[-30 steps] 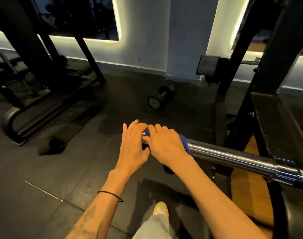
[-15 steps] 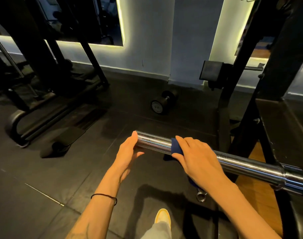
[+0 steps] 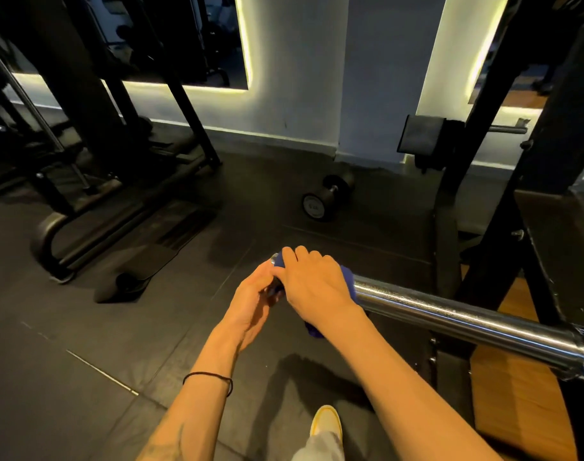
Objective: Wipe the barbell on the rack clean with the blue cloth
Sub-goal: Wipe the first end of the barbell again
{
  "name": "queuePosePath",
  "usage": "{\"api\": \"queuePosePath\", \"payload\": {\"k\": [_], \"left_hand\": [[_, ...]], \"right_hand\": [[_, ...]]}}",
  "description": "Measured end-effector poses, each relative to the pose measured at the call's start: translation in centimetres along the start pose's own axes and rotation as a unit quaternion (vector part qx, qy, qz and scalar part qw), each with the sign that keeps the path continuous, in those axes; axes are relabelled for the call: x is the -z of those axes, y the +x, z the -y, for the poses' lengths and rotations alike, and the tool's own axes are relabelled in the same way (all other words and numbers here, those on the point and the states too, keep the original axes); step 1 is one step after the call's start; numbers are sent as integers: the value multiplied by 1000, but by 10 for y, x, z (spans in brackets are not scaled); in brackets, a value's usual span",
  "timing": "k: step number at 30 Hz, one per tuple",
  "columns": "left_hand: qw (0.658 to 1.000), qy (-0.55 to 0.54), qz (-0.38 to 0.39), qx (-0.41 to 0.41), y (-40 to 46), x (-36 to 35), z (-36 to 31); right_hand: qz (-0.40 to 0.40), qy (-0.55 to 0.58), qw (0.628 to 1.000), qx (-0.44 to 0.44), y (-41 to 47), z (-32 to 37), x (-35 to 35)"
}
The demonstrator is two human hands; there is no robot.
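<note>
since half a second ago right hand [image 3: 312,287] has slid the blue cloth [image 3: 347,281] back to the free end of the barbell [image 3: 456,319], clenched over it, left hand [image 3: 250,304] cupping the bar tip beside it, rack [image 3: 550,181] right, dumbbell [image 3: 327,196] on floor beyond.

1. The barbell [image 3: 466,319] is shiny chrome silver; the cloth [image 3: 348,277] on it is deep blue.
2. The rack [image 3: 550,154] is black; the floor [image 3: 84,344] dark grey.
3. The dumbbell [image 3: 327,197] is black with a pale end face; the shoe [image 3: 325,422] yellow; the wristband [image 3: 210,377] black.
</note>
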State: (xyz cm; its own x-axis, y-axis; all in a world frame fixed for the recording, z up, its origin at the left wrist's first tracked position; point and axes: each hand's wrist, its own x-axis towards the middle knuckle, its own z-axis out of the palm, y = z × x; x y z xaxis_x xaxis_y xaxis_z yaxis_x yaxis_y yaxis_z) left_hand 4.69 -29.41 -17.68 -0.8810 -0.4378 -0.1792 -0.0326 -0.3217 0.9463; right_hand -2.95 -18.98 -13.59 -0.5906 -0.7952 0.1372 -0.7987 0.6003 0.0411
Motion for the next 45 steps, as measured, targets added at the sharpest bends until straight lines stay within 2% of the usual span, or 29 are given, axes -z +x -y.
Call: {"api": "queuePosePath", "payload": {"k": [3, 6, 8, 12, 14, 18, 21, 26, 29, 32, 36, 41, 45], "left_hand": [[998, 31, -46, 43, 4, 3, -10], [984, 155, -66, 51, 15, 3, -21], [977, 187, -89, 43, 22, 5, -21], [986, 160, -44, -1, 22, 15, -20], [990, 135, -26, -34, 18, 17, -16], [995, 61, -35, -73, 15, 15, -6], [996, 28, -32, -74, 13, 14, -2], [998, 38, -21, -43, 11, 14, -9], [993, 117, -21, 14, 14, 11, -22], [973, 211, -66, 65, 22, 4, -28], [979, 169, -76, 80, 28, 5, -31], [985, 156, -61, 40, 25, 18, -20], [997, 67, -8, -23, 18, 19, -2]], "right_hand": [[-14, 2, 1000, 10, -5, -5, -2], [-10, -3, 1000, 28, -17, -17, -1], [-1, 1, 1000, 13, -28, -29, 1], [11, 2, 999, -52, -61, -61, 7], [27, -16, 998, -55, -68, -65, 10], [28, -33, 998, -42, -52, -53, 11], [25, -8, 999, -30, -28, -35, 5], [-9, -12, 1000, 10, 7, -2, -6], [-15, -24, 999, 18, 5, -7, -12], [-5, -33, 999, 34, -5, -13, -11], [24, 18, 999, -12, -25, -34, 6], [52, 25, 995, -87, -72, -75, 19], [51, -41, 994, -87, -78, -71, 25]]}}
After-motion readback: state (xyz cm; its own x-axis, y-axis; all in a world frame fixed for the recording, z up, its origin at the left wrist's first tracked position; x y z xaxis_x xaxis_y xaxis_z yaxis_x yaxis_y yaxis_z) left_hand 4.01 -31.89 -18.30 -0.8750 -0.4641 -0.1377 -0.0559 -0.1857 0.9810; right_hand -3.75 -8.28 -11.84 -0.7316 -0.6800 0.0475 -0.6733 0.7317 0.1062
